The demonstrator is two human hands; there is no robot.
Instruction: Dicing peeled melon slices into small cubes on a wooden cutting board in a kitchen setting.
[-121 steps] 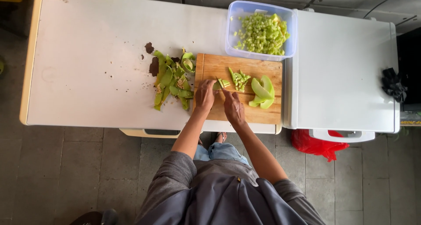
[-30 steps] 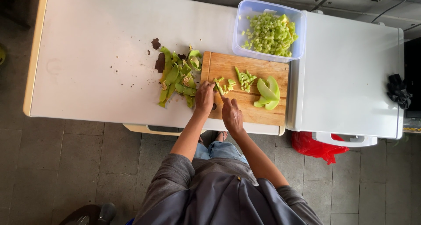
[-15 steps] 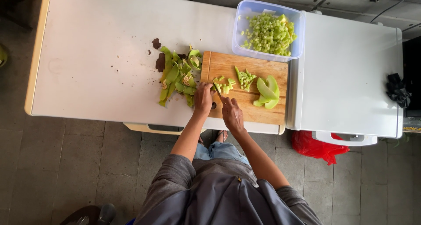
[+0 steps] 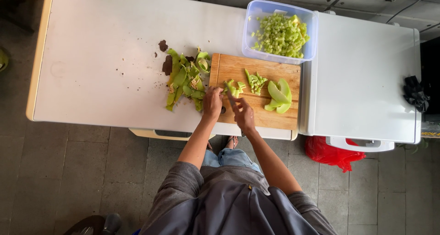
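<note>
Overhead view of a person cutting green vegetable on a wooden cutting board. The left hand rests at the board's near-left corner, its grip closed on the small green pieces just ahead of the fingertips. The right hand, just beside it, is curled shut around what appears to be a knife, whose blade is too small to make out, angled toward the same pieces. Slightly farther from the grip lies a second cluster of cut strips; to its right, three pale green slices are stacked near the board's right edge. Left of the grip, off the board, a heap of green peelings crowds the board's left edge, with dark scraps beyond it. Past the board's far-right corner, touching it, stands a clear plastic container of diced green pieces. The white surface lies open to the far left; its front edge runs directly beneath both wrists.
</note>
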